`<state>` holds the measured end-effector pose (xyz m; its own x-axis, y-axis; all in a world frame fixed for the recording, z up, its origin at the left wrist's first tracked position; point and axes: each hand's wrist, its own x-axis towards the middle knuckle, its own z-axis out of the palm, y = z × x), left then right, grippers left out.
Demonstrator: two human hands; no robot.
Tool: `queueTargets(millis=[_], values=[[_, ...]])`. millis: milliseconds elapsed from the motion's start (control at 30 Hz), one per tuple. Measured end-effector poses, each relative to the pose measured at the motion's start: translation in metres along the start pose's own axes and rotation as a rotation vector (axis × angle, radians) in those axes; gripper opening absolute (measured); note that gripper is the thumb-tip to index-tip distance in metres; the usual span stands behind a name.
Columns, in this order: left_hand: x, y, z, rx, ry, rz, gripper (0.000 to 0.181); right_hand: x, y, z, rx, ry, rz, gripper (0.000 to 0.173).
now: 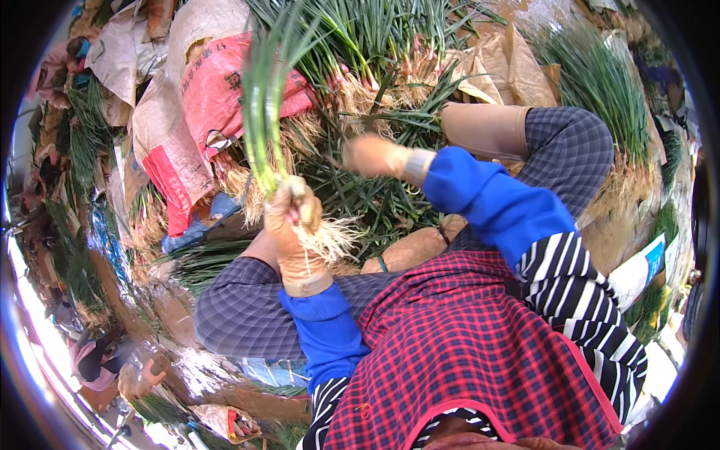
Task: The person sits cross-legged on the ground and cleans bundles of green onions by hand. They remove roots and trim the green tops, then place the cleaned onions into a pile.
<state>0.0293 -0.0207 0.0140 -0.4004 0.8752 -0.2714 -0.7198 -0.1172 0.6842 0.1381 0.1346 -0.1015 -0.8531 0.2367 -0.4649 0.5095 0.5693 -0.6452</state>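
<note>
My left hand [295, 247] is closed around a small bunch of spring onions [264, 121]. Their pale roots [332, 236] hang out beside the wrist and the green leaves point away from me, blurred by motion. To the right, my right hand [374, 156] is blurred above a heap of loose green leaves [365, 197] between my legs; whether its fingers grip anything is unclear. Both hands appear gloved, with blue sleeves at the forearms.
Beyond the heap lie bunched spring onions [388, 39] with roots towards me. A pink-and-white woven sack [216, 84] covers more at the left. Another bunch [604, 90] lies at the right, past my bent knee. Other people [98, 360] sit at the far left.
</note>
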Motion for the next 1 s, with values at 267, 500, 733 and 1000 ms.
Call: queueTargets(millis=[267,500,733,1000], values=[[0.016,-0.017,-0.02,-0.339,0.064,0.049,0.033,0.024,0.031,-0.083,-0.053,0.705,0.398,0.031],[0.024,-0.033,-0.04,-0.235,0.067,-0.12,0.016,-0.008,0.013,-0.073,-0.005,0.59,0.321,0.03],[0.028,-0.05,-0.034,0.228,0.283,-0.137,0.005,-0.051,-0.048,-0.017,0.049,0.419,-0.125,0.024],[0.018,-0.043,-0.022,0.22,0.334,-0.163,0.011,-0.019,-0.044,-0.022,0.332,0.504,-0.043,0.029]])
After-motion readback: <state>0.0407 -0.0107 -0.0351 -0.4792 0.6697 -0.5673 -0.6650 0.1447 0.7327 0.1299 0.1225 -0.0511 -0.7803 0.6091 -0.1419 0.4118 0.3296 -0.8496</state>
